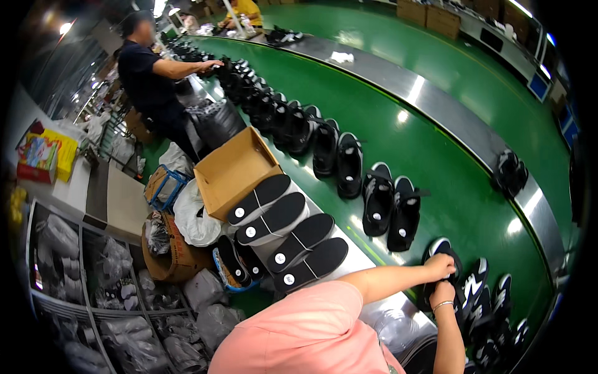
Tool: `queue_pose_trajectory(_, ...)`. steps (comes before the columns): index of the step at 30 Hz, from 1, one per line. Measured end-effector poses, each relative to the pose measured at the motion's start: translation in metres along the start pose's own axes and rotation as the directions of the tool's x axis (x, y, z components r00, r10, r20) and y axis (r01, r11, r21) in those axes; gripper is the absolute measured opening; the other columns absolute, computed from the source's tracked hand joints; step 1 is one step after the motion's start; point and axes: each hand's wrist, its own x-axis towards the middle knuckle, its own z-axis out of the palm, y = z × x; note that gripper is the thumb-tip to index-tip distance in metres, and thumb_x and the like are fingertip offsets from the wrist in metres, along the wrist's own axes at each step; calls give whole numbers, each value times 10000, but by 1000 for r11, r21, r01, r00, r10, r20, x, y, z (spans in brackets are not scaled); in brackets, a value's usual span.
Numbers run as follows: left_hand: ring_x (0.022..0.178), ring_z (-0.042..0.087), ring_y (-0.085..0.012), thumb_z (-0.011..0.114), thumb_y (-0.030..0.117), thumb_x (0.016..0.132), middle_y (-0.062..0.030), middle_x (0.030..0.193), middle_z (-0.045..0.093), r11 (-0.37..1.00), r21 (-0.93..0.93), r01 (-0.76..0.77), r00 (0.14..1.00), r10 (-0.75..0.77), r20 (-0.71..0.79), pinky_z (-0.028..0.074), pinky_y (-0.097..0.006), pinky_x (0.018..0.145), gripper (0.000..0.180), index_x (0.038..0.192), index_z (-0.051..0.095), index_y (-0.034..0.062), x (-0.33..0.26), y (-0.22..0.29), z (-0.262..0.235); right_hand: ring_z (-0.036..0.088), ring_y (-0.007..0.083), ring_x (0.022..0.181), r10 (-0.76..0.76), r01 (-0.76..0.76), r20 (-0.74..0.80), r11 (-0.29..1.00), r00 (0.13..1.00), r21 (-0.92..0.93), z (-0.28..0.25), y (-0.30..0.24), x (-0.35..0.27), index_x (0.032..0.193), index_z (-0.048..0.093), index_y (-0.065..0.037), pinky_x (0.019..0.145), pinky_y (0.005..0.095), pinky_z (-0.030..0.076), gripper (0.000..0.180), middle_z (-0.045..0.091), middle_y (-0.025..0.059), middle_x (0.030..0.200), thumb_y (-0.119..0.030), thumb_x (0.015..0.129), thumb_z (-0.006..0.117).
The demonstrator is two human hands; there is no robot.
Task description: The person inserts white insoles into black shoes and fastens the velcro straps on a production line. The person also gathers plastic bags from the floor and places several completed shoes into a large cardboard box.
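Observation:
My left hand (440,266) and my right hand (443,292), which wears a thin bracelet, are both closed on a black shoe with white trim (437,248) at the near end of the line. The shoe stands on the steel edge of the green conveyor (430,156). More black and white shoes (476,283) stand just right of my hands. A long row of black shoes (349,163) runs away along the belt's left edge. My pink sleeve hides part of the bench below.
Black insoles with round white stickers (283,227) lie fanned beside an open cardboard box (233,169). A co-worker in a dark shirt (146,78) reaches over shoes at the far left. A pair of shoes (509,173) sits on the far steel rail. Shelves of bagged goods (93,274) stand at lower left.

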Motion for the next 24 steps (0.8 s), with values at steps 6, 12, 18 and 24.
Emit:
queue_pose_trajectory(6, 668, 582, -291, 627, 217, 688, -155, 698, 595, 995, -58, 75, 996, -72, 51, 447, -376, 609, 190, 720, 607, 32, 3, 2, -4, 580, 296, 886, -116, 178, 435, 978, 893, -105, -4, 10, 29, 870, 630, -36, 790, 350, 456, 238, 597, 177, 947, -82, 656, 539)
queue_pose_trajectory(12, 684, 583, -290, 620, 218, 682, -156, 711, 598, 995, -43, 95, 994, -92, 64, 449, -376, 619, 192, 720, 607, 31, 2, 8, -14, 586, 233, 923, 10, 124, 393, 942, 919, -312, -9, -12, 27, 929, 630, -92, 772, 335, 472, 228, 607, 117, 987, -135, 734, 519)
queue_pose_trajectory(18, 702, 584, -292, 619, 221, 687, -156, 719, 599, 993, -10, 118, 989, -117, 95, 448, -380, 624, 197, 725, 608, 28, 3, 13, -15, 588, 258, 910, 29, 97, 454, 963, 890, -253, -31, -16, 14, 973, 600, -97, 797, 360, 446, 265, 613, 117, 968, -190, 741, 513)
queue_pose_trajectory(24, 680, 583, -292, 611, 232, 705, -141, 694, 598, 996, 8, 89, 996, -89, 21, 442, -385, 597, 204, 740, 606, 31, 4, 5, -12, 573, 314, 890, -38, 73, 428, 995, 903, -64, -57, -22, -21, 975, 515, 33, 953, 524, 206, 416, 603, 207, 892, -282, 703, 529)
